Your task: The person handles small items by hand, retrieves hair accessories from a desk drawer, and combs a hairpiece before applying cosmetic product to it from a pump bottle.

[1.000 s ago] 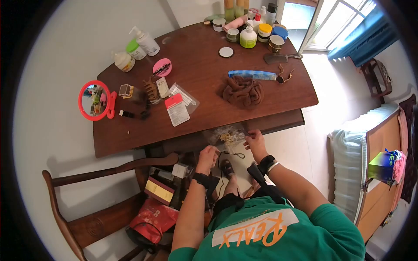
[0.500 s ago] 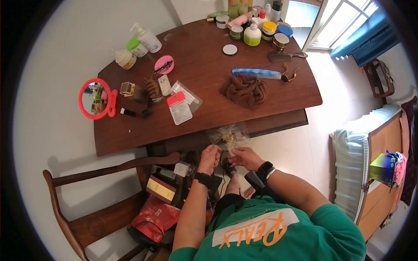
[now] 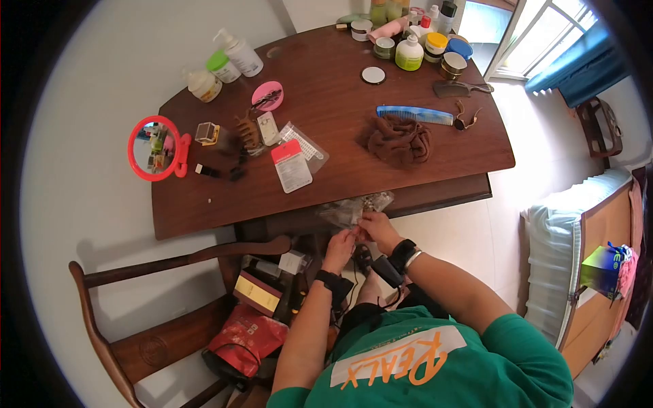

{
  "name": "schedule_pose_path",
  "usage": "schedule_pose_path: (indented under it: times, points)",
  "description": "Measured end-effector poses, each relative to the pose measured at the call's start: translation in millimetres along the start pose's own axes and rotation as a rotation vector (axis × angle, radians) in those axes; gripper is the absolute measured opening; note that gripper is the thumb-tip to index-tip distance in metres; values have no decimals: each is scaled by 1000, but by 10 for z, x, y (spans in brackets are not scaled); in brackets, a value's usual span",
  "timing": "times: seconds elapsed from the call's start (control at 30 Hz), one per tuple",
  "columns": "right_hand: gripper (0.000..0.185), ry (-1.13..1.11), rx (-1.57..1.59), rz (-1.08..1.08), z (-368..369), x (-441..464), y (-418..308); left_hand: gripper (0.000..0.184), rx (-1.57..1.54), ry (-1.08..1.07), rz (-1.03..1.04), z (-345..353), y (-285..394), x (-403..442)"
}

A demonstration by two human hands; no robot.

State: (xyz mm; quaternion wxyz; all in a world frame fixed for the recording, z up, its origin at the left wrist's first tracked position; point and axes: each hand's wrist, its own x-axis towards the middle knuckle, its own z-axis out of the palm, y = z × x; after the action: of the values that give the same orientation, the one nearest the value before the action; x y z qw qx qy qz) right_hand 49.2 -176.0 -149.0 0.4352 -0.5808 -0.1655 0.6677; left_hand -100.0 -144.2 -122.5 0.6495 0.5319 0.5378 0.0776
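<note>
Clear bag [image 3: 342, 211] is being pinched by right hand [image 3: 379, 231], left hand [image 3: 339, 251] being held close alongside, grip unclear; desk [image 3: 320, 75] beyond is being crowded by bottles [image 3: 409, 56], shirt [image 3: 425, 367] below being marked "REALX".

Takes in a dark wooden surface [image 3: 326, 85] against pale walls [image 3: 75, 177], a carved wooden chair [image 3: 190, 323] at lower left, and light floor [image 3: 509, 170] catching daylight from a white-framed window [image 3: 544, 37] beside a blue curtain [image 3: 586, 64].

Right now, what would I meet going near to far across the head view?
Green T-shirt, left hand, clear plastic bag, crumpled brown fabric bundle, round black-rimmed white disc, pale pink tube.
</note>
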Motion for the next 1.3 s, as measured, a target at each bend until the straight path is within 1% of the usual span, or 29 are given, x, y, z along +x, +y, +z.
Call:
schedule_pose_path:
  times: [0.07,0.1,0.17,0.2,0.27,0.3,0.4,0.5,0.6,0.7,0.8,0.9,1.0,1.2,1.3]
  points:
    - [19,124,-630,-225,-9,64,73,27,15,-5,-5,-11,5,7]
    - [19,189,-945,-343,33,73,-16,26,-29,2,-4,-23,7,33]
    - [25,260,-940,-320,119,65,-165,25,-116,16,-8,-36,-8,64]
    - [28,293,-937,-303,155,36,-238,24,-164,40,-60,-55,41,68]
    - [26,158,-719,-278,157,78,-315,22,-261,94,-167,-143,143,89]
    - [25,90,-610,-265,162,93,-323,21,-358,107,-172,-201,137,111]
    - [25,45,-391,-248,83,-1,-205,17,-668,127,-175,-401,13,202]
    - [28,53,-535,-283,-122,-86,-54,16,-838,138,-211,-468,-122,171]
    - [26,61,-465,-259,-234,-233,-28,16,-932,112,-187,-446,-240,86]
    - [30,-1,-365,-148,-340,-323,-8,18,-1040,71,-168,-405,-319,-52]
    - [29,-4,-259,-50,-313,-442,-32,21,-1297,-23,-225,-346,-352,-99]
    - [26,-41,-263,-89,-268,-462,-22,22,-1401,90,-202,-162,-58,-146]
    - [25,-61,-272,-122,-217,-460,-33,24,-1475,8,-124,-106,-57,-20]
    - [26,-53,-176,-183,-35,-426,-133,28,-1408,44,-24,20,67,100]
    - [29,-70,212,-32,86,-374,-171,30,-1392,107,40,48,177,-10]
